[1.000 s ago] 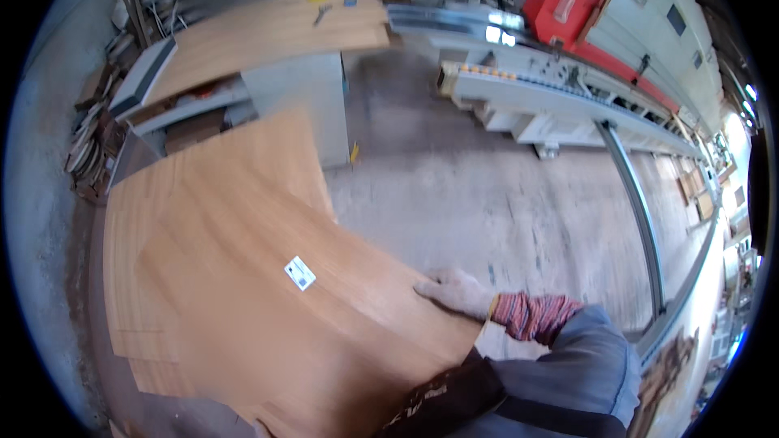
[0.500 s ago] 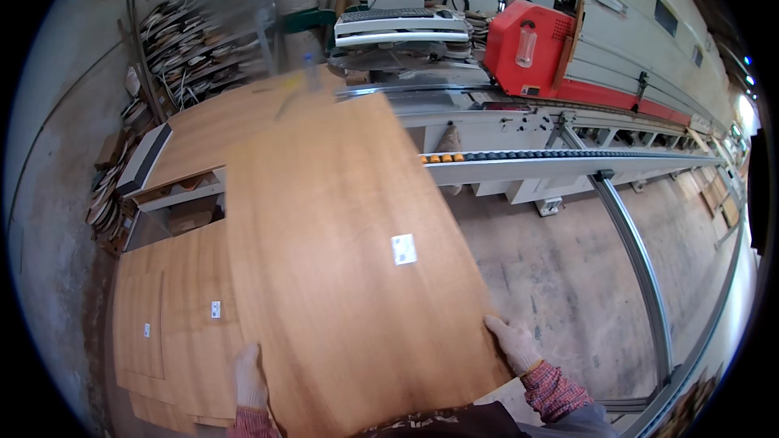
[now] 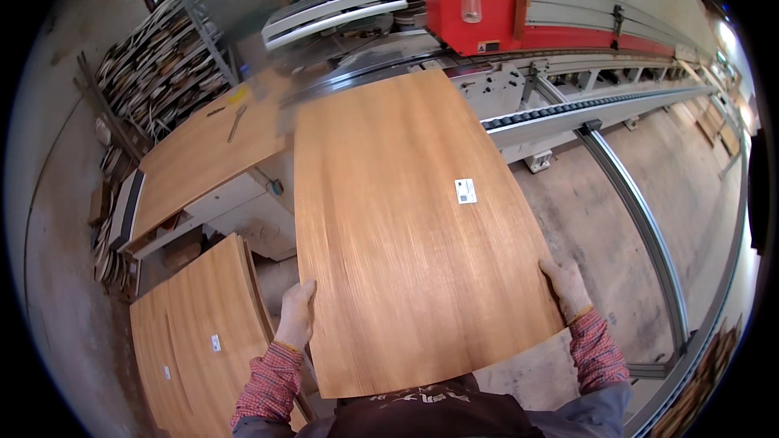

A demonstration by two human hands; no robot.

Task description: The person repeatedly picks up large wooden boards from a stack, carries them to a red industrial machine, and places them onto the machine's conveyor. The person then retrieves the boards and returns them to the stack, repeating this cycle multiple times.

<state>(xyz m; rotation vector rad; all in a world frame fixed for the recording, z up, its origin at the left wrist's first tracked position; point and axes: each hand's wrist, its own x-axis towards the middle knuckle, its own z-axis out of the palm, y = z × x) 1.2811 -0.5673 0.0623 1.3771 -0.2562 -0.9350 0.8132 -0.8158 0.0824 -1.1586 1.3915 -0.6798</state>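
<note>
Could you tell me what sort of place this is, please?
Most likely a woodworking or furniture workshop: the hands carry a wood veneer panel toward a long red and grey machine with a roller conveyor, beside stacked panels.

Wooden panel (image 3: 414, 227): near edge hidden behind the person's torso at 6 o'clock; small white label (image 3: 466, 191) illegible.

Two gloved hands (image 3: 296, 314); one held wooden panel (image 3: 406, 219); one small label (image 3: 466, 191)
</note>
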